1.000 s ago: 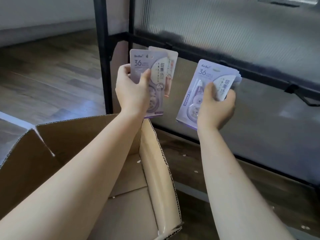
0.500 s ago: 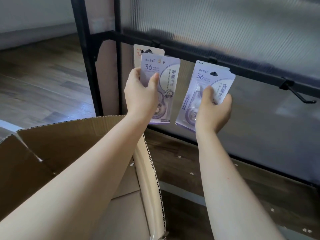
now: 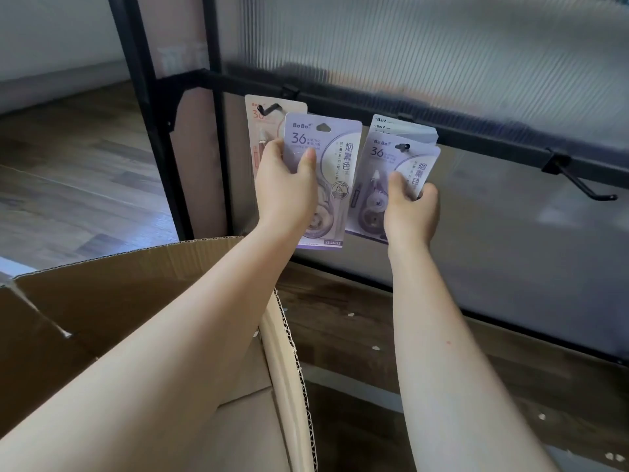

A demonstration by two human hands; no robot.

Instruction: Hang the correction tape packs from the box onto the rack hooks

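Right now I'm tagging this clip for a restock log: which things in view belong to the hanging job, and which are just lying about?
Job:
- left hand, purple pack
- right hand, purple packs on a hook
- pink pack, hung
- free hook
- rack bar
- cardboard box

Lying about:
- white scraps
- wood floor
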